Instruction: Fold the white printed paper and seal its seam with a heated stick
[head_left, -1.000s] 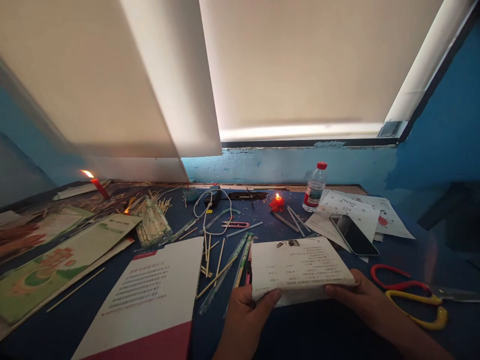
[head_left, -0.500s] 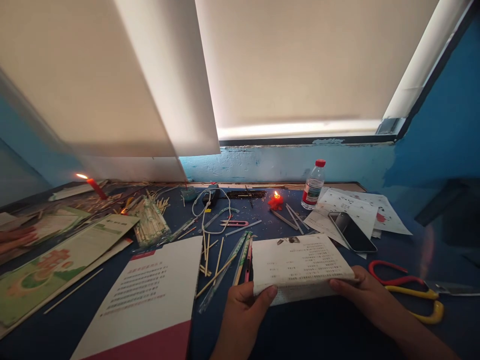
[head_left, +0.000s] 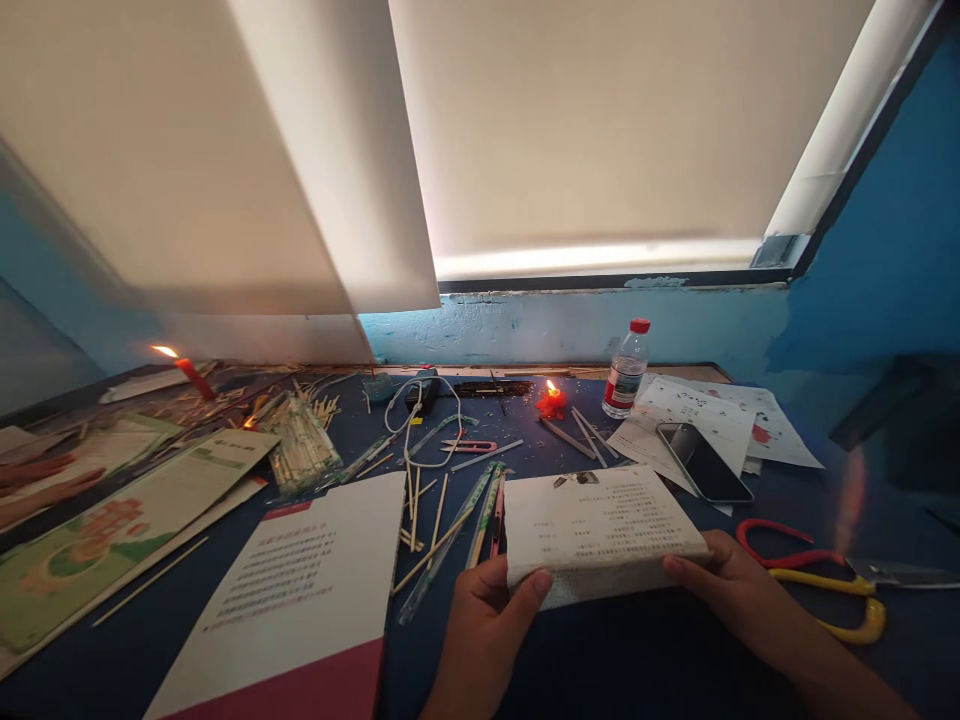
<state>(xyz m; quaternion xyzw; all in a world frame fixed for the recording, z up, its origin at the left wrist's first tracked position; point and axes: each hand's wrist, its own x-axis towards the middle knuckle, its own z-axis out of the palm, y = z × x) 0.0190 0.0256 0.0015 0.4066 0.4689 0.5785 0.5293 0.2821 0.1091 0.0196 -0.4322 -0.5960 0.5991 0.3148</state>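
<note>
Between my two hands is a folded stack of printed paper point(head_left: 600, 520), its top covered in small text with a dark picture at the far edge. A whitish front side hangs below the fold. My left hand point(head_left: 487, 620) grips the left front corner, thumb on top. At the right front corner, my right hand point(head_left: 727, 590) pinches the edge, its thumb also on top. What lies under the paper is hidden. Just beyond my left hand are a pink-and-black cutter point(head_left: 497, 525) and wrapped chopsticks point(head_left: 480, 535). Scissors point(head_left: 825, 585) with red and yellow handles lie beside my right hand.
A lit red candle stub point(head_left: 551, 402) burns near a water bottle point(head_left: 626, 370). Farther left stands another lit candle point(head_left: 196, 378). A phone point(head_left: 705, 465) rests on papers. An open-looking white page point(head_left: 292, 590), loose sticks and thread snips point(head_left: 471, 446) lie around. Another person's hands point(head_left: 49, 485) show at left.
The paper in my hands has barely shifted, its top tilting slightly. My right thumb has slid a little along the edge. At far left, the other person's hands have moved.
</note>
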